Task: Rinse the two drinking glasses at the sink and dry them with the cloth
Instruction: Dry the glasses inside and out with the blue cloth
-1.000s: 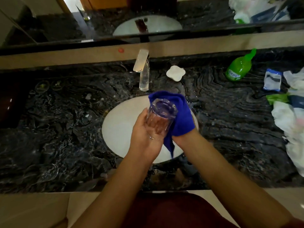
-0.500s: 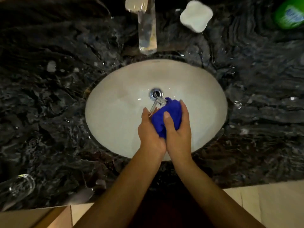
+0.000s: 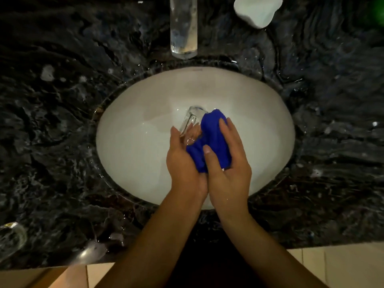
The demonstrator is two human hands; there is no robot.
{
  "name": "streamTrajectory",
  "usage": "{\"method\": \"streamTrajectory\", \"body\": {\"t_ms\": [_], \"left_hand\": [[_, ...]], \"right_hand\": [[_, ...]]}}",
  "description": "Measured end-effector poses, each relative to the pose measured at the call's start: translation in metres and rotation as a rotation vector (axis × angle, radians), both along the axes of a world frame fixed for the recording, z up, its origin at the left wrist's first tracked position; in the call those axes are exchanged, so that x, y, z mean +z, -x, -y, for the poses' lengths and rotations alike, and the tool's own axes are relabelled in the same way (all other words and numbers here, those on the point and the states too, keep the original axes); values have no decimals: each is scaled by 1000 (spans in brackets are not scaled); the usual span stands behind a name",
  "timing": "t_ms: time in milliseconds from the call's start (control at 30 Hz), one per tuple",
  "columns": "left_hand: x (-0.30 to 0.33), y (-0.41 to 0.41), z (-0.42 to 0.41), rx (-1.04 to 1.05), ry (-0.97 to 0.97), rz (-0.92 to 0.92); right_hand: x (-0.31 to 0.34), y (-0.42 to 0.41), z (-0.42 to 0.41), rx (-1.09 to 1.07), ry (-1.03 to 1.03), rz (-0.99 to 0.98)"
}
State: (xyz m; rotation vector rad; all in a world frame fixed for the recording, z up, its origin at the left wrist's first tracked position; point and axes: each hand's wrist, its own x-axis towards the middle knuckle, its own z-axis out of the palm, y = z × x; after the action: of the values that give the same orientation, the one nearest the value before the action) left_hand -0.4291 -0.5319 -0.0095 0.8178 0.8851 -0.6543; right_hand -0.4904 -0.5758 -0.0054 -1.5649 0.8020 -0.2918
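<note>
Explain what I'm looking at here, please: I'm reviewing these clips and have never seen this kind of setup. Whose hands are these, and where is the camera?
There is no machine: a person wears one camera on the head, looking down at their own hands over a white sink set in a dark marble counter. The left hand holds a clear drinking glass, tilted, over the basin. The right hand presses a blue cloth against it, drying it. Above the basin is the tap, and a white soap dish lies beside it. At the lower left edge sits what looks like a second glass.
</note>
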Motion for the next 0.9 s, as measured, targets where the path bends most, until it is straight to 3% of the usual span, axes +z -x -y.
{"method": "streamTrajectory", "body": {"t_ms": [200, 367, 500, 633, 733, 833, 900], "left_hand": [[5, 0, -4, -47, -183, 143], [22, -3, -9, -184, -204, 347], [36, -13, -15, -293, -250, 491], [47, -12, -17, -440, -225, 588], [57, -17, -17, -397, -202, 595], [64, -23, -12, -339, -109, 546], [67, -24, -9, -296, -62, 503]], "right_hand": [[-1, -8, 15, 365, 250, 65], [6, -30, 30, 496, 493, 123], [29, -48, 49, 576, 473, 45], [52, -74, 80, 597, 105, -126], [55, -82, 93, 573, -313, -135], [52, -81, 89, 377, -855, -54], [50, -76, 81, 185, -1085, 28]]}}
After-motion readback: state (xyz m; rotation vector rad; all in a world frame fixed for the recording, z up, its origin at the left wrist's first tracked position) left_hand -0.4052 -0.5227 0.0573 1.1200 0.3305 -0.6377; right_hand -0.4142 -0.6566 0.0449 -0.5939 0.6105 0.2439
